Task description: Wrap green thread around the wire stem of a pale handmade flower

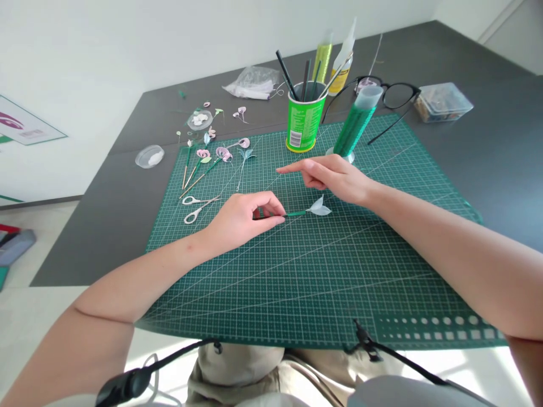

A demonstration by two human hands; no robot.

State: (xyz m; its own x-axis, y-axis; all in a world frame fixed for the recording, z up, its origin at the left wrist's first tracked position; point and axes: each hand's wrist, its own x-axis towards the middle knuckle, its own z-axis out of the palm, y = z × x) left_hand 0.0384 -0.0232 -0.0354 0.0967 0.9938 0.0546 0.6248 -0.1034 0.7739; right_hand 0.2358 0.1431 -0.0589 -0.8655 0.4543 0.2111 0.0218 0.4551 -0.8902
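Observation:
My left hand [250, 217] pinches a thin stem wrapped in green [296, 214] between thumb and fingertips, low over the mat. At the stem's right end sit pale bluish-white leaf-shaped petals [319, 207]. Above and to the right of it hovers my right hand [333, 176], index finger stretched out to the left and the other fingers curled in. Whatever the curled fingers may hold is hidden. Just behind that hand, a spool of shiny green thread [355, 125] stands upright. White-handled scissors [193, 216] lie left of my left hand.
A green cutting mat [297, 294] covers the dark table [449, 135]. Behind stand a green can [304, 121] with sticks, a glue bottle [340, 68], black glasses [399, 96] and a clear box [443, 103]. Several small flowers [203, 154] and round dishes [150, 156] lie at left.

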